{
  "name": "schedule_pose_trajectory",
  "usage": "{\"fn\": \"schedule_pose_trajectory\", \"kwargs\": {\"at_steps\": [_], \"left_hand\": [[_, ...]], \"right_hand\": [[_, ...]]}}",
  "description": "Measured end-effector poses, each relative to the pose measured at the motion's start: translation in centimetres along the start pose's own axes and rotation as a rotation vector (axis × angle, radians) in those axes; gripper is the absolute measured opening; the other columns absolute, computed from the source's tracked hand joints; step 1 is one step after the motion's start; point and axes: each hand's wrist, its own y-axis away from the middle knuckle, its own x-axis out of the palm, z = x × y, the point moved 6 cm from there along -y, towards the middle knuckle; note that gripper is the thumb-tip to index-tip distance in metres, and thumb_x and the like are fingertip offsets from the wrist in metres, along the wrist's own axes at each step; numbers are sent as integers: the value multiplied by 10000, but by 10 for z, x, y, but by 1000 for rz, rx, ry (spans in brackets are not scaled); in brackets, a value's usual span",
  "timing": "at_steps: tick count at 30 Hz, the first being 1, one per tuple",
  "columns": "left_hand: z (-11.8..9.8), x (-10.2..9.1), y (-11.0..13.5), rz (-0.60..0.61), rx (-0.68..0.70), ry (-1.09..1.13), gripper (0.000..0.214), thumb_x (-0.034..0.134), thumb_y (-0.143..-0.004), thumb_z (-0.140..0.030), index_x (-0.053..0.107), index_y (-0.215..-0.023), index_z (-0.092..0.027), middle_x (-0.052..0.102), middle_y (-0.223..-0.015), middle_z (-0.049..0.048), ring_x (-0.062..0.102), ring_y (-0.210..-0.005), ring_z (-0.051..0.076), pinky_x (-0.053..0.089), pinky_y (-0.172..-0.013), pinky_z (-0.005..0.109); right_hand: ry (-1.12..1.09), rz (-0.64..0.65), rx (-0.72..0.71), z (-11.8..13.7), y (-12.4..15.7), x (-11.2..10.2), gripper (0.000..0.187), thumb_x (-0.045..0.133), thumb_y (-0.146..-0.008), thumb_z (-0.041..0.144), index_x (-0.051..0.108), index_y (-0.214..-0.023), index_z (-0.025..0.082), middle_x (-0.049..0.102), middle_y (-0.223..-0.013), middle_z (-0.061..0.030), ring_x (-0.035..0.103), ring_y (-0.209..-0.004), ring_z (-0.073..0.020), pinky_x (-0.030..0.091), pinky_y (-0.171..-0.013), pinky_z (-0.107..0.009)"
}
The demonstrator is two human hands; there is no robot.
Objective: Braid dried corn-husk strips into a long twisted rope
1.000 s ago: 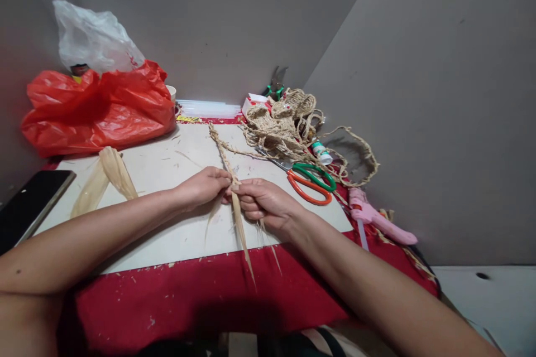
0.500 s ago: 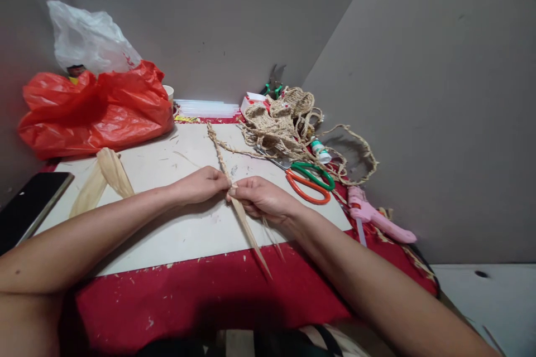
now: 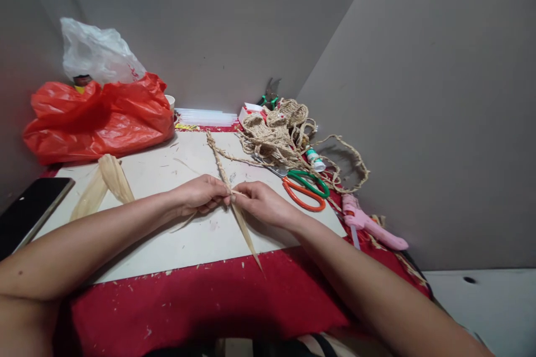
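A braided cord of dried, straw-coloured leaf fibre [image 3: 220, 164] runs from the middle of the white board [image 3: 176, 254] toward me. My left hand [image 3: 205, 194] is closed on its near end, thumb and fingers pinched together. Right beside it, my right hand [image 3: 263, 203] pinches a strand at the same spot, the fingertips of both hands almost touching. A flat loose strand [image 3: 247, 231] hangs from between them past the board's near edge. Below the left hand a thin strand [image 3: 185, 224] sticks out. Their exact crossing is hidden by the fingers.
Right of the hands lie scissors [image 3: 307, 189] with green and orange handles, a heap of braided cord [image 3: 272, 136] and a pink glue gun [image 3: 372, 226]. At left are a red plastic bag [image 3: 104, 117], a folded dry leaf [image 3: 115, 178] and a phone [image 3: 36, 212].
Thin strands that hung below the right hand are gone from there; a thin strand now shows under the left hand. The right hand has turned knuckles-up. The view has shifted slightly.
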Motion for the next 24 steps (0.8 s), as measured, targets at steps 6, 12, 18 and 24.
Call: {"fn": "schedule_pose_trajectory", "kwargs": {"at_steps": [6,12,18,24], "left_hand": [[-2,3,2,-77,38,-142,232,486,-789,-209,570,-586,-133,290,-341,-63,182,-307,42,86,-362,235],[-3,7,4,-128,92,-82,275,478,-782,-174,478,-508,-150,313,-362,-61,199,-324,35,99,-375,236],[1,10,3,-116,102,31,358,488,-793,-205,334,-471,-183,251,-404,-69,171,-346,34,88,-377,245],[1,10,1,-121,86,26,175,534,-785,-194,567,-623,-140,288,-348,-75,177,-322,45,86,-373,253]], "right_hand": [[135,15,21,2,9,-8,260,416,-828,239,606,-691,127,543,-626,-10,455,-608,-123,326,-584,-234],[134,-64,-30,13,16,8,265,385,-865,237,576,-704,147,597,-678,-39,506,-640,-133,346,-617,-238],[411,-118,31,15,28,26,278,329,-917,270,579,-932,149,654,-798,-111,553,-664,-173,334,-635,-273],[456,225,-90,30,60,35,265,379,-906,261,590,-775,169,604,-654,-63,486,-561,-134,303,-576,-259]]}}
